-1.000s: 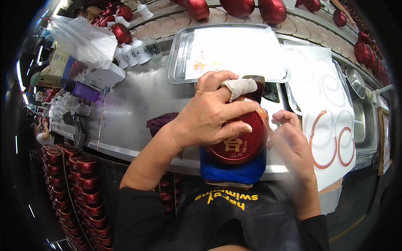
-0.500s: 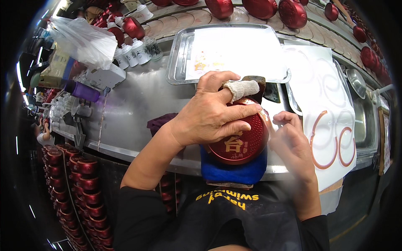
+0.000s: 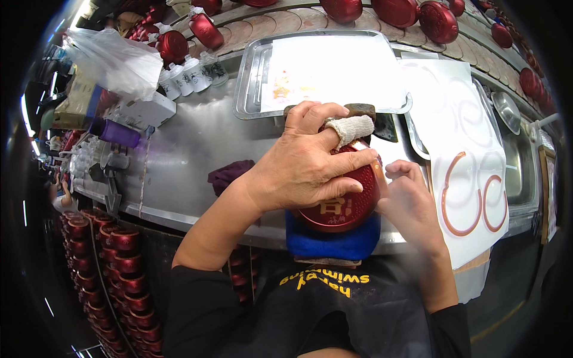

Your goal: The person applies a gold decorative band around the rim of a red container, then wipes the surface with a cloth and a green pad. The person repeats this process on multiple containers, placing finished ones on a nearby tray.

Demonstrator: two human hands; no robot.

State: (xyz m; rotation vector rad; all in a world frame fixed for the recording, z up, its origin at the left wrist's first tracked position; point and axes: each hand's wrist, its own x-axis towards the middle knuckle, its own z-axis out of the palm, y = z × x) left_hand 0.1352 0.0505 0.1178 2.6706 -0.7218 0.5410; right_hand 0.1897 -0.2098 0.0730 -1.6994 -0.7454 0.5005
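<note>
A round, flat red bottle [image 3: 337, 219] with gold lettering lies tilted on a blue pad [image 3: 334, 244] at the bench edge, in front of my body. My left hand [image 3: 292, 161] grips it from above, thumb across its face and index finger pressing near its rim; a white cloth wrap [image 3: 351, 129] covers one finger. Along the bottle's right rim runs a narrow orange-gold strip [image 3: 379, 178]. At that rim my right hand [image 3: 412, 203] is closed, thumb and fingers bent at the strip; the exact pinch is blurred. Dark blocks [image 3: 360, 110] stand partly hidden behind my left hand.
A white sheet [image 3: 444, 134] bearing curved orange-brown strips [image 3: 468, 231] lies to the right. Behind stands a metal tray [image 3: 243, 89] with white paper. Red bottles [image 3: 439, 22] ride a slatted conveyor [image 3: 271, 27] at the back. A purple cloth [image 3: 225, 176] lies left; stacked red bottles [image 3: 128, 268] stand below.
The conveyor's red bottles have moved right. The bottle in my hands has turned slightly, showing less lettering. My right hand has shifted slightly along the rim; my left keeps its hold.
</note>
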